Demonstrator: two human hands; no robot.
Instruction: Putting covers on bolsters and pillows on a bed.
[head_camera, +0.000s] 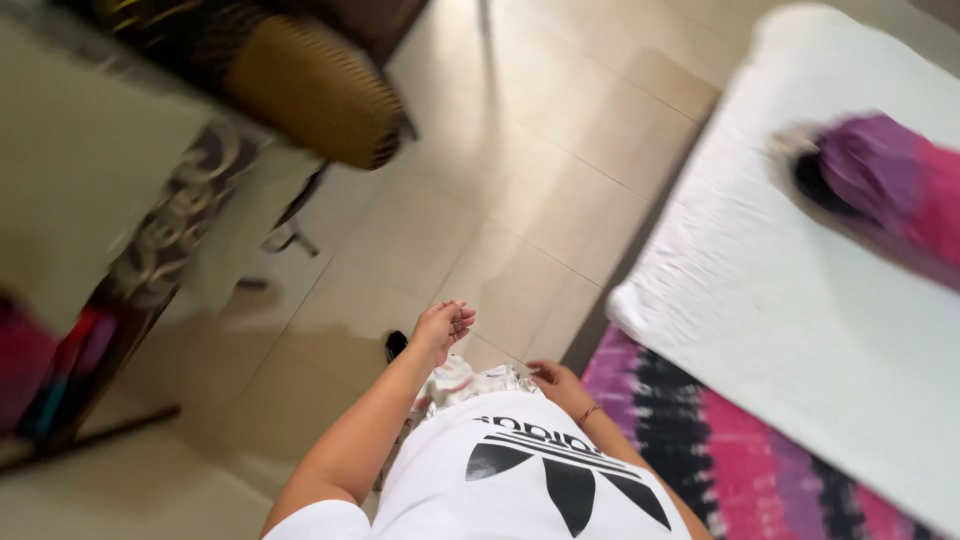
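Head view, looking down the person's own front. The left hand (443, 325) hangs with fingers loosely curled and nothing in it, above the tiled floor (520, 180). The right hand (558, 383) lies low against the white shirt (520, 470), fingers partly hidden; whether it grips anything cannot be told. Just right of the right hand lies a pink, purple and black striped cloth (740, 470), cut off by the lower edge; its stripes run diagonally. Beyond it a white sheet (780, 290) stretches away to the upper right, carrying a blurred purple-pink bundle (890, 190), cut off at the right edge. Left of the hands, blurred furniture includes a woven golden roll (310, 95).
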